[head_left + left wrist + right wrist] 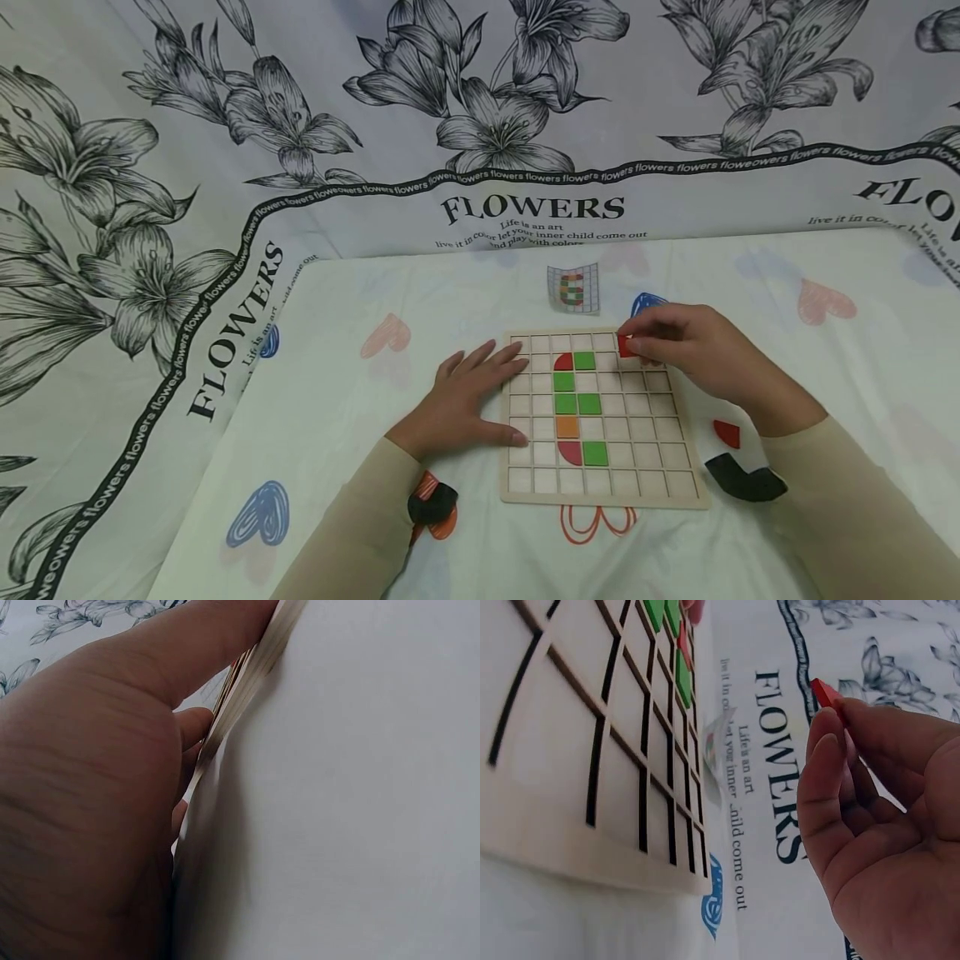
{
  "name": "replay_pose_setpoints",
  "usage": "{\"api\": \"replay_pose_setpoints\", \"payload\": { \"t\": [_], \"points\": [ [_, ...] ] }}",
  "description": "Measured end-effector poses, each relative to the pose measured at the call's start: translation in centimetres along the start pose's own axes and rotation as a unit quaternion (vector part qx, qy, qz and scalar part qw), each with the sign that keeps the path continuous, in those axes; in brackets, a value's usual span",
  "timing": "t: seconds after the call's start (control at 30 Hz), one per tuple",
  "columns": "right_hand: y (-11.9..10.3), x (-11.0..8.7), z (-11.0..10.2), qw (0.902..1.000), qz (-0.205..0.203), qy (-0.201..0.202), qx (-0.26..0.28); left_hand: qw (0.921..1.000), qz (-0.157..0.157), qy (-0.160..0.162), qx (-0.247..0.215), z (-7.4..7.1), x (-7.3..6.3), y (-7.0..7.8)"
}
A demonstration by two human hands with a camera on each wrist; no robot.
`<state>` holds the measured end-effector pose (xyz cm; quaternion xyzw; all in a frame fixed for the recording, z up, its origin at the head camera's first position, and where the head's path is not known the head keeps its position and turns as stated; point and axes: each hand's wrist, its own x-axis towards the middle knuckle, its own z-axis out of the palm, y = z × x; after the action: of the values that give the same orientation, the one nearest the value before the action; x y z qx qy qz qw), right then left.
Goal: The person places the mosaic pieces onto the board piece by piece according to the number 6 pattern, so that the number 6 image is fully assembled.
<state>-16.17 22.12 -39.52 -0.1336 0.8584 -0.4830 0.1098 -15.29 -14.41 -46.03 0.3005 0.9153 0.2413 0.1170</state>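
A wooden grid board [645, 480] lies on the white cloth. In its cells sit several green square tiles [589, 403], an orange square tile [567, 427] and two red tiles with a rounded corner, one of them the lower red tile [570, 452]. My left hand [457, 408] rests along the board's left edge, fingers spread, thumb reaching over the rim. Between thumb and fingertips my right hand [697, 354] pinches a small red tile [826, 699], over the board's top row toward the right. Those fingertips cover part of the tile in the head view.
Behind the board stands a small card [573, 288] showing a coloured grid pattern. A solid red shape [727, 433] shows on the cloth beside the right forearm, near a black object [746, 479] at the wrist. A flower-printed cloth [502, 125] spreads across the back.
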Motion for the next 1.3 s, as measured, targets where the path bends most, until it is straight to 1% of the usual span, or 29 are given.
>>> {"api": "replay_pose_setpoints", "payload": {
  "t": [0.13, 0.23, 0.37, 0.5, 0.77, 0.93, 1.1, 1.3],
  "points": [
    [-0.2, 0.7, 0.3, 0.9999, 0.007, 0.004, -0.006, 1.0000, 0.001, 0.000, 0.001, 0.0, 0.0, 0.0],
    [0.0, 1.1, 0.6, 0.9999, 0.012, 0.005, 0.000, 1.0000, 0.001, 0.000, 0.002, 0.0, 0.0, 0.0],
    [0.5, 1.5, 1.2, 0.9994, 0.033, -0.001, 0.014, 1.0000, -0.001, -0.002, 0.002, 0.1, 0.1, 0.0],
    [1.2, 1.8, 1.7, 0.9986, 0.051, -0.010, 0.012, 1.0000, -0.001, -0.003, 0.005, 0.1, 0.1, 0.0],
    [2.1, 2.2, 2.6, 0.9987, 0.047, -0.014, -0.017, 0.9999, -0.003, -0.005, 0.008, 0.0, 0.2, -0.1],
    [2.2, 2.3, 3.0, 0.9979, 0.050, -0.006, -0.040, 0.9999, -0.008, -0.007, 0.009, 0.2, 0.3, -0.3],
    [2.1, 2.4, 3.2, 0.9973, 0.044, -0.004, -0.059, 0.9999, -0.012, -0.007, 0.003, 0.1, 0.2, -0.1],
    [1.9, 2.3, 3.2, 0.9968, 0.051, -0.003, -0.061, 0.9999, -0.012, -0.008, 0.003, 0.0, 0.2, 0.0]
  ]
}}
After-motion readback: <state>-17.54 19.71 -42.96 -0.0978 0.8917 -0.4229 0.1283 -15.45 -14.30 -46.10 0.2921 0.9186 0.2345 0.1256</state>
